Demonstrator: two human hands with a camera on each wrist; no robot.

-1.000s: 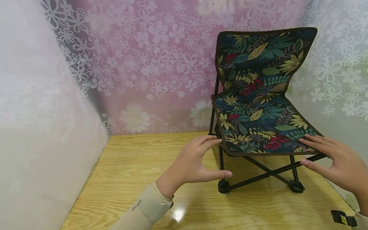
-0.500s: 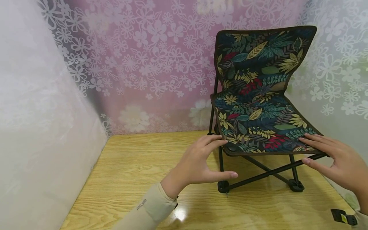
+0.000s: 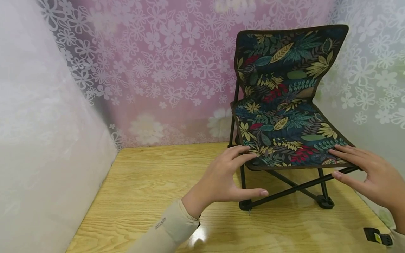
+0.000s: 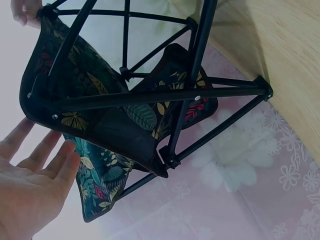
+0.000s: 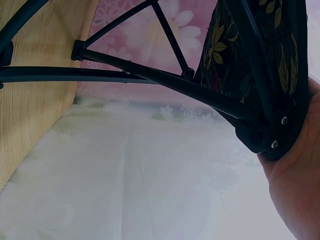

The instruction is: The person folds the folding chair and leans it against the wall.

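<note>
A folding camping chair (image 3: pixel 284 133) with dark leaf-print fabric and a thin black frame stands unfolded on the right of the head view. My left hand (image 3: pixel 221 177) reaches to the seat's front left corner, fingertips overlapping the fabric edge and thumb spread out below. From the left wrist, its fingers (image 4: pixel 62 162) show straight beside the seat corner. My right hand (image 3: pixel 373 172) rests on the front right corner, fingers extended across the fabric and thumb under the front edge. The right wrist view has the palm (image 5: pixel 295 172) against that corner, the fingers hidden behind it.
The chair's black feet (image 3: pixel 325 202) stand on a wood-grain tabletop (image 3: pixel 158 196). A pink flowered curtain (image 3: pixel 164 77) hangs behind, with a pale sheet (image 3: pixel 47 140) at left and a flowered one (image 3: pixel 373 70) at right. A black strap (image 3: pixel 376 236) lies near my right sleeve.
My left hand has moved to the right, its fingertips now further over the seat corner. The right hand has stayed in place at its corner. The chair sits slightly higher in the view.
</note>
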